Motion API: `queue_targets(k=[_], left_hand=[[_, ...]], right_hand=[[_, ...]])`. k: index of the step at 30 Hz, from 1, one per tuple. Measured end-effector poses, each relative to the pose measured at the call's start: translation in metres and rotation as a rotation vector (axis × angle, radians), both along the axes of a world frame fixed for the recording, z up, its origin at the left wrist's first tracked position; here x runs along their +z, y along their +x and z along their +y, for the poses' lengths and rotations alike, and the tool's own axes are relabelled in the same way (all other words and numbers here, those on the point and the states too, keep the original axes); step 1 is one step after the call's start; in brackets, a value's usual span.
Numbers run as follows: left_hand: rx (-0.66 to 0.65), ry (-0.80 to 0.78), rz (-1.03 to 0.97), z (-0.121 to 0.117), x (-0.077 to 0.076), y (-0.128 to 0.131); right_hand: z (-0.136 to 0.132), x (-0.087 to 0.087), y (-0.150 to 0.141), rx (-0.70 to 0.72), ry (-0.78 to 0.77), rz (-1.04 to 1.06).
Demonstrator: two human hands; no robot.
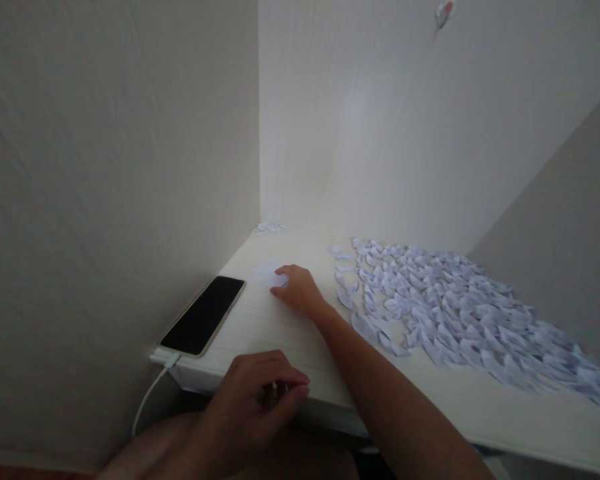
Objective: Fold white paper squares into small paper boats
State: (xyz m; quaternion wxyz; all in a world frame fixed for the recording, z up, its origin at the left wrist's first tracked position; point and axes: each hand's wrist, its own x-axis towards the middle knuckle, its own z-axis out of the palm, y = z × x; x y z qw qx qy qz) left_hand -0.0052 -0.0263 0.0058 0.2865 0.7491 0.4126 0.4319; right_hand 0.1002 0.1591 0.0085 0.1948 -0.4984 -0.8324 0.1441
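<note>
My right hand [296,290] reaches over the white table, thumb and fingers curved and apart. Between and just past its fingertips lies some pale paper [267,273], blurred and low in contrast against the tabletop. Closer to me, my left hand [263,393] is held at the table's front edge with thumb and fingertips pinched together. Nothing sticks out of that pinch, and whether something small is inside is hidden. To the right of my right forearm spreads a large heap of small folded white paper pieces [445,307].
A dark-screened phone [203,317] lies at the table's left side, with a white charging cable [153,393] hanging over the edge. Small white scraps [270,227] sit in the far corner. Walls bound the white table [280,333] on the left and behind.
</note>
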Motion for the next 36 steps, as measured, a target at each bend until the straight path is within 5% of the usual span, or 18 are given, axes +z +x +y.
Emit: queue_targets(k=[14, 20, 25, 36], left_hand=[[0.362, -0.067, -0.174, 0.028, -0.004, -0.008], [0.619, 0.074, 0.342, 0.05, 0.004, -0.054], [0.801, -0.071, 0.751, 0.066, 0.013, -0.08], [0.941, -0.232, 0.809, 0.071, 0.018, -0.071]], right_hand=[[-0.003, 0.013, 0.009, 0.059, 0.019, -0.001], [-0.016, 0.013, 0.0, 0.036, 0.057, -0.094], [-0.019, 0.016, 0.001, 0.027, 0.069, -0.134], [-0.017, 0.016, 0.008, 0.057, 0.108, -0.098]])
